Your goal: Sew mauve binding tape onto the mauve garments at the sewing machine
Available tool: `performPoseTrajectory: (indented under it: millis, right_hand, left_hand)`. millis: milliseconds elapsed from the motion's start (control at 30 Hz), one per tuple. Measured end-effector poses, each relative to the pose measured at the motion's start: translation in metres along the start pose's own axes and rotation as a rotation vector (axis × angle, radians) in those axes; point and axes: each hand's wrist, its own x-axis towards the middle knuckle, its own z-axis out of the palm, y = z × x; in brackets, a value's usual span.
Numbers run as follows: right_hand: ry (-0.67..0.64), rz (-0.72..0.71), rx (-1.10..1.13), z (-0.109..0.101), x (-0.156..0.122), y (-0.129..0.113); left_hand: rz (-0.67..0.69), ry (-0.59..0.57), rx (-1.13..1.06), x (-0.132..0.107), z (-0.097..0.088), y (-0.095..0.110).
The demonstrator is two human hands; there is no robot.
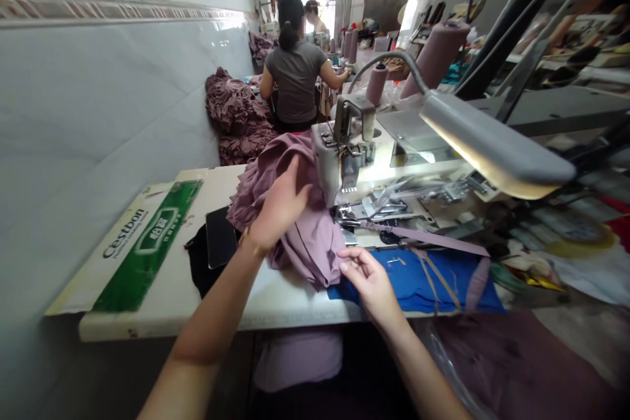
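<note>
A bunched mauve fabric piece (pixel 315 243) lies on the white table, beside the needle area of a sewing machine (pixel 329 161). My left hand (pixel 278 210) rests on top of the cloth, thumb and forefinger apart; its other fingers are partly hidden and slightly blurred. At the cloth's front right edge, my right hand (pixel 367 275) pinches the fabric between thumb and fingers. A narrow mauve strip (pixel 428 236) runs from the machine to the right and hangs down over a blue cloth (pixel 418 272).
A black phone (pixel 221 239) lies left of the fabric. Green-and-white printed sheeting (pixel 147 246) covers the table's left end, by a tiled wall. A lamp (pixel 497 141) overhangs the machine. Thread cones (pixel 436 59) stand behind. Ahead, a person (pixel 295 75) sits near piled garments (pixel 236 105).
</note>
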Motion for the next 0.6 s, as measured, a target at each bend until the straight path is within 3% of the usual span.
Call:
performPoseTrajectory:
  millis: [133, 200, 267, 367, 533, 600]
  right_hand:
    - [-0.096, 0.052, -0.021, 0.007, -0.015, 0.009]
    - [-0.140, 0.072, -0.018, 0.015, -0.024, 0.013]
    - [-0.165, 0.082, -0.006, 0.022, -0.031, 0.014]
    - [-0.163, 0.106, 0.075, 0.021, -0.040, 0.009]
    - [-0.181, 0.248, 0.524, -0.016, -0.057, -0.006]
    - [-0.166, 0.220, 0.444, -0.029, -0.058, -0.006]
  left_hand:
    - [-0.053, 0.197, 0.250, -0.100, 0.017, 0.028]
    - [-0.063, 0.177, 0.231, -0.142, 0.032, 0.033]
    - [-0.043, 0.154, 0.195, -0.163, 0.039, 0.033]
    - [-0.045, 0.146, 0.014, -0.157, 0.026, 0.028]
    - [-0.317, 0.080, -0.418, -0.126, -0.013, 0.028]
    - [-0.326, 0.047, -0.440, -0.120, -0.016, 0.028]
